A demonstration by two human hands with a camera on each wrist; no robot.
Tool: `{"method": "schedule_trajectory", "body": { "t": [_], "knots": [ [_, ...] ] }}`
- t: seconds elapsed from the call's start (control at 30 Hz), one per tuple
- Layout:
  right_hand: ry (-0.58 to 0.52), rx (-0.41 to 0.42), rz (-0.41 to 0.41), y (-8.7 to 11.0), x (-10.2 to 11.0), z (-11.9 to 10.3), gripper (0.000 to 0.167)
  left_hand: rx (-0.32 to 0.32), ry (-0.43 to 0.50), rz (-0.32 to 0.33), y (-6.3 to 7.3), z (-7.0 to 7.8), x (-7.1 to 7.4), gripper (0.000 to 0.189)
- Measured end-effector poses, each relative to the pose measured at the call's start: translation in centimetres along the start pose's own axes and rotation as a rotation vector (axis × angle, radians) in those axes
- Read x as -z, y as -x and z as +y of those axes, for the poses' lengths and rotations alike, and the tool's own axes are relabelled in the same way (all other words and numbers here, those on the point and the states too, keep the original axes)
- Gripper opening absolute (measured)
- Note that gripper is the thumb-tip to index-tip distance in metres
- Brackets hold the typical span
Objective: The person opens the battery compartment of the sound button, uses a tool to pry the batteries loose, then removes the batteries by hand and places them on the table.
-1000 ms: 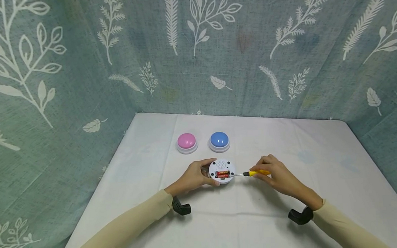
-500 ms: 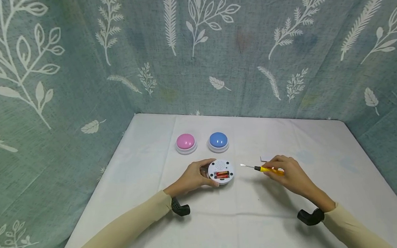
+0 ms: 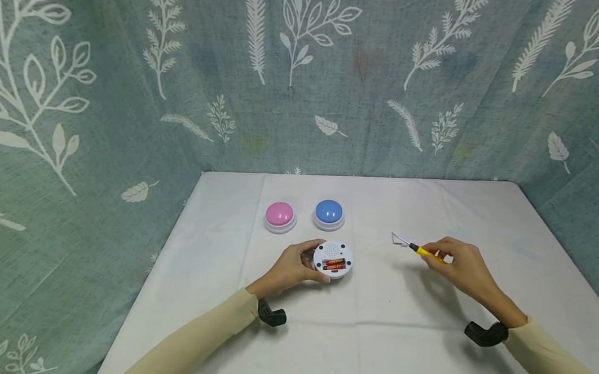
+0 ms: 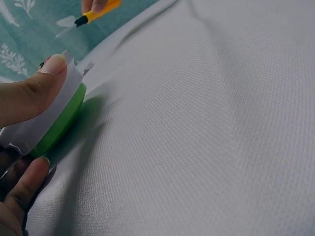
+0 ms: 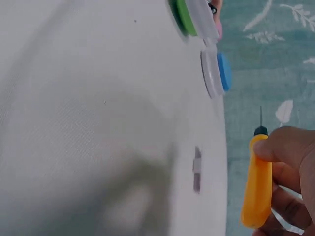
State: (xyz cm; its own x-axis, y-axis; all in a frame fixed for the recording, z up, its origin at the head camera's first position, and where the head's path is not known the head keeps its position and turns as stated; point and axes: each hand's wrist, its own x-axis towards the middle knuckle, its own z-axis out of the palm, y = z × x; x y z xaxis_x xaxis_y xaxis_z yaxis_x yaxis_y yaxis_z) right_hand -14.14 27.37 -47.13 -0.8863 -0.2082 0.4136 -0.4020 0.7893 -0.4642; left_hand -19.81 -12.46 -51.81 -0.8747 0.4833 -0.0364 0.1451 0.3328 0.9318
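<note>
My left hand point(image 3: 288, 266) grips a round white button buzzer point(image 3: 332, 250), thumb on the near side. The buzzer is turned upside down, and its green dome point(image 4: 63, 122) faces the table in the left wrist view. Two red batteries point(image 3: 334, 264) lie in the uncovered compartment on its underside. Off to the right, my right hand point(image 3: 463, 266) holds a screwdriver point(image 5: 257, 182) by its yellow handle, thin shaft pointing away up and left. In the head view the screwdriver's tip overlaps a small, flat, pale-and-grey piece point(image 5: 197, 169) lying on the table.
A pink button buzzer point(image 3: 279, 215) and a blue one point(image 3: 328, 212) stand dome up behind the held buzzer. White cloth covers the table point(image 3: 389, 340). Behind and at the left hangs a green leaf-patterned curtain point(image 3: 296, 130).
My right hand has drawn the screwdriver from the buzzer's battery compartment out to the right; its tip now points more away. The small flat piece has come into view. My left hand stays on the buzzer.
</note>
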Motion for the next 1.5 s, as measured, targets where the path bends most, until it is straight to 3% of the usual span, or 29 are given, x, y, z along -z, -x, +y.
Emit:
{"method": "schedule_trajectory", "body": {
  "t": [0.5,0.93,1.5],
  "knots": [
    [0.114,-0.337,0.000,2.7,2.1,3.2,0.026,-0.007,-0.008,-0.004,-0.2,-0.3,0.0,0.095],
    [0.132,-0.483,0.036,3.8,2.8,4.5,0.036,-0.016,0.011,-0.026,-0.3,-0.3,0.2,0.097],
    [0.155,-0.598,-0.003,4.7,2.2,4.8,0.036,-0.013,0.001,-0.026,-0.3,-0.3,0.2,0.097]
  ]
}}
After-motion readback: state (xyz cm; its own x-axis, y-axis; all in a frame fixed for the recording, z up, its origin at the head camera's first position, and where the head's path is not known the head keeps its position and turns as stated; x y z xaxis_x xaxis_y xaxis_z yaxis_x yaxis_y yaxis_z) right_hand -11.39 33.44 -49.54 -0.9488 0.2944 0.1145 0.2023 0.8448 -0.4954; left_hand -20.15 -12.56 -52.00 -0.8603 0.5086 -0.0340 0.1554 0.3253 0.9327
